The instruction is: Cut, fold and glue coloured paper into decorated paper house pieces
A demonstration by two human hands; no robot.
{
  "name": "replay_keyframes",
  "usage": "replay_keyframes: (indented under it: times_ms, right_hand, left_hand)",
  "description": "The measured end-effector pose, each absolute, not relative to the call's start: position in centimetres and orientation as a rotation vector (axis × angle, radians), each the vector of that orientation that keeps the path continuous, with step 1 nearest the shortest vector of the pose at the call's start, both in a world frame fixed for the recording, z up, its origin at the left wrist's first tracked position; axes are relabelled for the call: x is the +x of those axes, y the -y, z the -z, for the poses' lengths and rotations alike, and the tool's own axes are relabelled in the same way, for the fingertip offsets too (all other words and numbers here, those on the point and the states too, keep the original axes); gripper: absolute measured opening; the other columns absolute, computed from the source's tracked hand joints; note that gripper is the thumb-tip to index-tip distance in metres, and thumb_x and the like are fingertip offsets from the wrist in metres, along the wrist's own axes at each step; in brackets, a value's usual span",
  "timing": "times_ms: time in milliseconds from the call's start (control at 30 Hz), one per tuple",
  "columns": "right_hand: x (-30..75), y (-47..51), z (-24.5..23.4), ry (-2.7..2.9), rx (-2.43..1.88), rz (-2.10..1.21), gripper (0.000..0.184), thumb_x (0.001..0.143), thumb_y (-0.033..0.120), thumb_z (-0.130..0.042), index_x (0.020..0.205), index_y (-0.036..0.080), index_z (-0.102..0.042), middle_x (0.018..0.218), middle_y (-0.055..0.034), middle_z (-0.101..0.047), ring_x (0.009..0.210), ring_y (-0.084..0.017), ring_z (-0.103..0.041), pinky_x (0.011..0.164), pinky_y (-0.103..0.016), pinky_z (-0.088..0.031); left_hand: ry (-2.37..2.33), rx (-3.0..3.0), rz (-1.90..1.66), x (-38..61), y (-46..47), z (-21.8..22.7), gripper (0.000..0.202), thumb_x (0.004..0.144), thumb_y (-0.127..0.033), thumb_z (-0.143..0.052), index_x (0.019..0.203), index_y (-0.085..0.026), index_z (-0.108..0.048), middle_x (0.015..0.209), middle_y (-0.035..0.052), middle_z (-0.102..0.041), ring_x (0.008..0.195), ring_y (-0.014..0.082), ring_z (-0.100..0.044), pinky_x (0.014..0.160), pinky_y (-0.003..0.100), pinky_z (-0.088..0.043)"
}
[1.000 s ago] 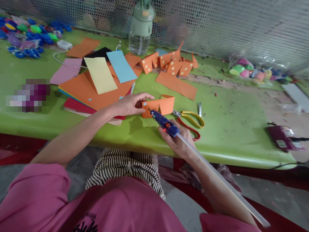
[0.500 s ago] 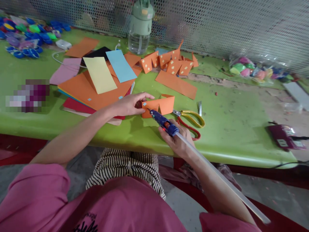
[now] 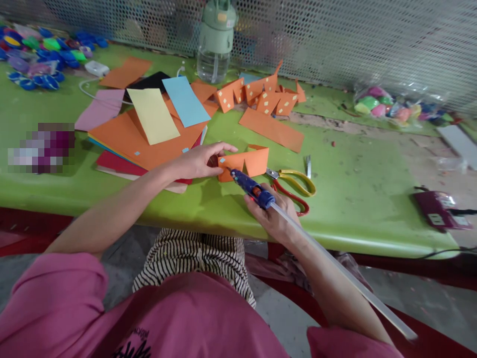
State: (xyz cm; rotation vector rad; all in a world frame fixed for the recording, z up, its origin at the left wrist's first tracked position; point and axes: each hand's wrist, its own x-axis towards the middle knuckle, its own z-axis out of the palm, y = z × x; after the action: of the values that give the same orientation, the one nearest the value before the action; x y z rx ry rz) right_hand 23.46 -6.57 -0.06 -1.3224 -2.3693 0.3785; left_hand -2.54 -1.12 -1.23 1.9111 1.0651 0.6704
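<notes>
My left hand [image 3: 204,159] is closed on the left end of a folded orange paper piece [image 3: 256,162], which stands on the table. A small light-blue paper square [image 3: 222,160] sits on that end. In my right hand [image 3: 278,214] is a blue glue gun [image 3: 251,188], its nozzle at the paper's face near my left fingertips; whether it touches I cannot tell. A long glue stick [image 3: 343,273] sticks out of the gun's back and runs along my right forearm. Scissors [image 3: 296,181] with yellow and red handles lie beside my right hand.
Stacked coloured paper sheets [image 3: 122,132] lie at the left, behind my left forearm. Dotted orange folded pieces [image 3: 268,97] stand further back, near a water bottle [image 3: 215,44]. A maroon box [image 3: 441,209] with a cable lies at the right. Perforated metal [image 3: 335,40] borders the table's back.
Both hands, the glue gun and the folded paper keep almost the same positions. The whole view has shifted very slightly.
</notes>
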Motion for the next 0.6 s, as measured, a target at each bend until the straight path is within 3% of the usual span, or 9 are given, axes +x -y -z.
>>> replay_keyframes:
  times_ms: [600]
  right_hand:
    - [23.64, 6.52, 0.32, 2.387, -1.298, -0.346, 0.032, 0.096, 0.049, -0.048, 0.077, 0.023, -0.053, 0.057, -0.0004, -0.052, 0.047, -0.015, -0.045, 0.048, -0.029, -0.032]
  left_hand:
    - [-1.070, 1.896, -0.664, -2.50, 1.16, 1.11, 0.060, 0.086, -0.019, -0.066, 0.143, -0.023, -0.047, 0.112, 0.0061, -0.064, 0.088, 0.0152, -0.062, 0.079, 0.030, -0.048]
